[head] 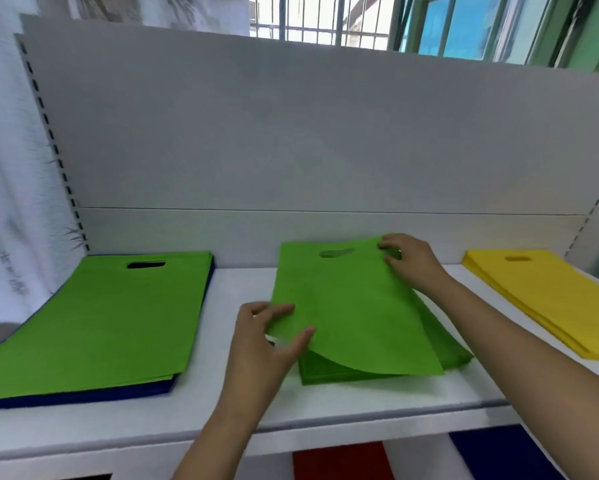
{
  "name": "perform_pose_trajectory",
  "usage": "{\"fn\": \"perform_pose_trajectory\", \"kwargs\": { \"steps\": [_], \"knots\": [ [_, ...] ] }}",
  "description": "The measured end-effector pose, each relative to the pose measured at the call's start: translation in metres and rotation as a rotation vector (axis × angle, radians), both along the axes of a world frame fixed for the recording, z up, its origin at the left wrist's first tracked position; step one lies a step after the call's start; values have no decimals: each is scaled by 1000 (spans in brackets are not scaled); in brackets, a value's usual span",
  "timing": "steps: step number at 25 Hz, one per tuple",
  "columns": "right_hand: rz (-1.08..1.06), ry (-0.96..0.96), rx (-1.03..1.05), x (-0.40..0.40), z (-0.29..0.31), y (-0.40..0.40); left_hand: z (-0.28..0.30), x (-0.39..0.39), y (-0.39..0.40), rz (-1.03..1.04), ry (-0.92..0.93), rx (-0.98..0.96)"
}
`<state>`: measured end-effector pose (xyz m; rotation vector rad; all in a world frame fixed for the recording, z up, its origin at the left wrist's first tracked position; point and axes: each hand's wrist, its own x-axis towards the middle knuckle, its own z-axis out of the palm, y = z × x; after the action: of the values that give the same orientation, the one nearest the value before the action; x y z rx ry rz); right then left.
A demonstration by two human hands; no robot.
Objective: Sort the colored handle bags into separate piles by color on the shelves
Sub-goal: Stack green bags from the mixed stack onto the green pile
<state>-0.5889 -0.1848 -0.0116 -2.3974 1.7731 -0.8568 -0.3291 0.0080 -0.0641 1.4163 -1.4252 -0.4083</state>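
Observation:
A green handle bag (346, 306) lies slightly lifted on top of a green pile (453, 355) in the middle of the white shelf (221, 403). My left hand (266, 337) pinches its near left corner between thumb and fingers. Up at the top right edge of the bag, beside the handle hole, my right hand (408, 261) grips the fabric with curled fingers. To the left, a mixed stack (104, 317) shows green bags on top of dark blue ones. A yellow pile (547, 299) sits at the right end.
The grey back panel (291, 150) closes the shelf behind the piles. On a lower shelf I see a red bag (343, 460) and a dark blue bag (498, 452). A barred window (318, 19) is above the panel.

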Motion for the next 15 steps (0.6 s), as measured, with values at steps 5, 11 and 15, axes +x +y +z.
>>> {"fn": "perform_pose_trajectory", "kwargs": {
  "steps": [5,11,15],
  "knots": [
    [21,142,185,-29,-15,-32,-17,-35,4,-109,-257,163],
    [-152,161,302,-19,-45,-42,-14,-52,2,-109,-379,307],
    [-242,64,308,-6,-38,-39,-9,-60,0,-92,-468,421]
  ]
}}
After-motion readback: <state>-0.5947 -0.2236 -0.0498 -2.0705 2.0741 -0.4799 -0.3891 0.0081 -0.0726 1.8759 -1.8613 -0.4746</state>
